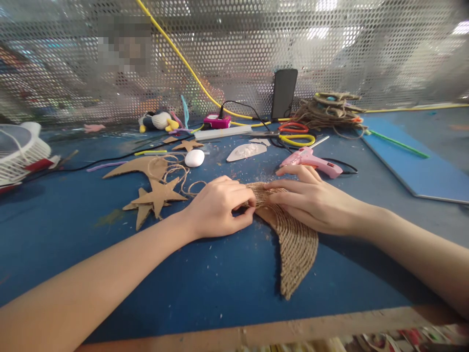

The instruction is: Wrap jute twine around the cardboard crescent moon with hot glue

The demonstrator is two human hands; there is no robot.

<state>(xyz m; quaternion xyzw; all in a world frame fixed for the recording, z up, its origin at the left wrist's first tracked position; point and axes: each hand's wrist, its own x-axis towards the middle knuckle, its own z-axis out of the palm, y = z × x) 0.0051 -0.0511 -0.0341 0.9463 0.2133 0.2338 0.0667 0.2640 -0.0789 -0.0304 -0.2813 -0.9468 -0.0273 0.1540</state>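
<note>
A crescent-shaped piece covered in rows of brown twine [297,247] lies on the blue table, its pointed end toward the front edge. My left hand [222,208] pinches the piece's upper left end between thumb and curled fingers. Spread fingers of my right hand [311,200] rest over the top of the curve. A strip of bare cardboard [266,215] shows along the inner edge. Loose twine [176,168] trails to the left of my left hand, beside cardboard stars [158,196] and a bare cardboard crescent [135,166].
Beyond my right hand lie a pink glue gun [311,161] and yellow-and-red scissors [296,139]. A phone [284,94] leans on the perforated metal screen [234,54]. A twine bundle [322,115], blue board [417,159], white oval object [194,158] and white basket [22,151] surround the workspace.
</note>
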